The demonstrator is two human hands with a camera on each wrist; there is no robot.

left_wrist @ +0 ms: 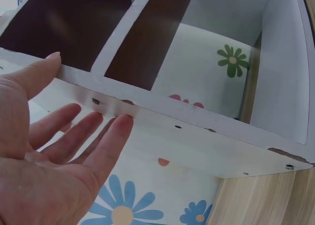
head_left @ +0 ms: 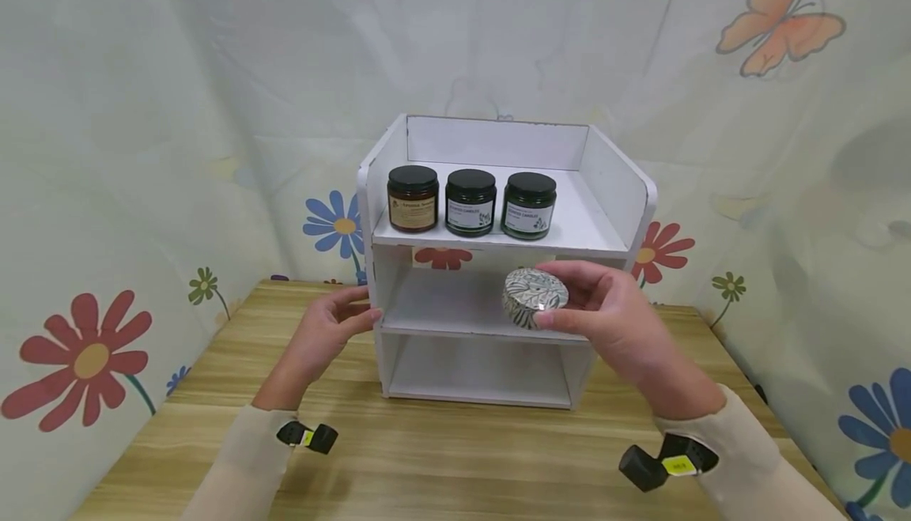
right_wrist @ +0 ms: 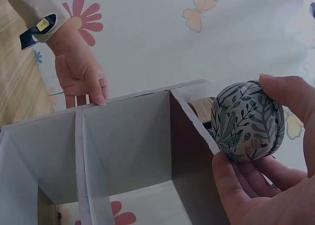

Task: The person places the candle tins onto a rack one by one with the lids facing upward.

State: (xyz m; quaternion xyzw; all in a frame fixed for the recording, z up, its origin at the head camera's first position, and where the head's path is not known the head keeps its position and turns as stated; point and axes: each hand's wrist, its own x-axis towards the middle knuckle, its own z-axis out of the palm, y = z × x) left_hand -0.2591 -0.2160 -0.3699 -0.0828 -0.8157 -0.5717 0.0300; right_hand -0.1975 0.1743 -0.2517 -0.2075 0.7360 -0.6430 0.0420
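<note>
Fingers pinch tin by shelf unit, wood table.

The tin is showing a white ground with dark green leaf prints and small reddish sprigs. The shelf is showing plain white. On its top board, one jar is showing amber with a tan label, and two jars are showing dark green with white labels, all black-lidded. The table is showing pale wood grain. The sleeves are showing cream.
</note>
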